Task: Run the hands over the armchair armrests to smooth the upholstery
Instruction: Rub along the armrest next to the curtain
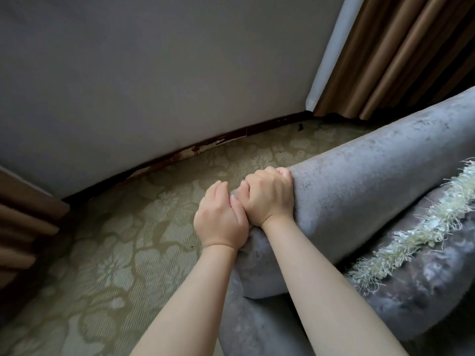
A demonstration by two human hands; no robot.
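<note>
Left hand and right hand sit dead centre, fingers curled round the armrest, which runs off toward 2 o'clock. I'd flatten the palms and stroke that way, with even pressure.

Domestic lounge or hotel room: floral carpet, brown pleated curtains, grey plush armchair, dark skirting.

Head-worn, wide-angle, looking forward and down, close over the rounded grey velvet armrest, toward patterned beige carpet and grey wall.
</note>
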